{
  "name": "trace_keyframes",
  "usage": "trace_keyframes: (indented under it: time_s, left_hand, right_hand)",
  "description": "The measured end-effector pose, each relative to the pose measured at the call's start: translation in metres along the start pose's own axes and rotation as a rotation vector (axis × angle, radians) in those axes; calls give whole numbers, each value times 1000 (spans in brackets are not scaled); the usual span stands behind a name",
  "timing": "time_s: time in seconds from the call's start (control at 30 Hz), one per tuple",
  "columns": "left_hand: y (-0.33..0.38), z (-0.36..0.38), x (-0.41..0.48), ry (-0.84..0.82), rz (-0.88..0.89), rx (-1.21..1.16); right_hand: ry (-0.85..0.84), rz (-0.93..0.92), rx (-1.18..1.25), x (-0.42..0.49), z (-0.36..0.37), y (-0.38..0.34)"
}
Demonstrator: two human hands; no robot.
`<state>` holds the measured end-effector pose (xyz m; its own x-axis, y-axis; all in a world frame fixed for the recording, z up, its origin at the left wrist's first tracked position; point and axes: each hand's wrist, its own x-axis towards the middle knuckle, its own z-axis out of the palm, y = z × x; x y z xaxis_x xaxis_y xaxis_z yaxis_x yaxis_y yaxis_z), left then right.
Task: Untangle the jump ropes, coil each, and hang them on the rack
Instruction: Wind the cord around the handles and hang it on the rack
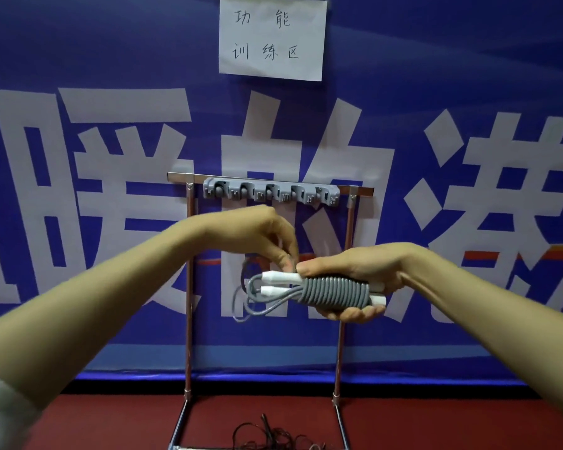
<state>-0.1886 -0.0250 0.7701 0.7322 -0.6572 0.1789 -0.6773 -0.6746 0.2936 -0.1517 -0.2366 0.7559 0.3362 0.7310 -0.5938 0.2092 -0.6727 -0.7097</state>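
Observation:
A grey jump rope (333,292) with white handles is wound into a tight coil around its handles, with loose grey loops hanging out at its left end. My right hand (355,271) grips the coil from the right, palm under it. My left hand (267,235) reaches in from above and pinches the rope at the coil's left end, near the white handle tips. Both hands are in front of the rack (355,190), a metal frame whose top bar carries a grey strip of hooks (270,190). A dark second rope (273,436) lies tangled on the red floor between the rack's feet.
A blue banner with large white characters (111,190) hangs right behind the rack, and a white paper sign (270,37) is stuck above it. The rack's two uprights (189,287) run down to floor rails (179,423) on the red floor.

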Motion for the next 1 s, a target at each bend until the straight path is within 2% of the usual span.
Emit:
trace_keyframes:
  time_s: [0.1, 0.2, 0.33, 0.4, 0.47, 0.57, 0.63, 0.67, 0.77, 0.8, 0.83, 0.9, 0.93, 1.0]
  left_hand:
    - [7, 6, 9, 8, -26, 251]
    - [2, 29, 16, 76, -153, 402]
    - [-2, 46, 23, 377, -406, 102]
    - [-3, 48, 25, 434, -518, -120]
    - [-4, 48, 25, 415, -583, -402]
    - [-4, 45, 24, 383, -630, -578]
    - [-1, 48, 26, 476, -590, -498]
    - [1, 52, 27, 539, -545, -356]
    - [-1, 65, 30, 711, -365, 282]
    - [-3, 67, 30, 784, -280, 353]
    - [-5, 67, 30, 865, -183, 345]
    - [-3, 69, 31, 1008, -71, 178]
    - [2, 69, 31, 1044, -94, 26]
    - [9, 69, 30, 1024, -197, -431]
  right_hand:
    - [183, 121, -159, 2, -1, -9]
    - [491, 202, -415, 12, 2, -13]
    - [929, 283, -885, 25, 5, -6]
    - [1101, 301, -1109, 28, 4, -2]
    - [1215, 277, -1213, 30, 4, 1]
    - [1312, 243, -1264, 31, 3, 7]
    - [1347, 234, -1257, 31, 2, 9]
    - [1356, 231, -1243, 30, 2, 8]
    - [1391, 200, -1177, 27, -3, 4]
    - [1420, 175, -1154, 25, -5, 2]
    - [1459, 141, -1127, 22, -8, 1]
    - [1555, 50, -1063, 17, -13, 2]
    - [1603, 2, -1033, 14, -15, 3]
    - [1672, -78, -985, 11, -15, 5]
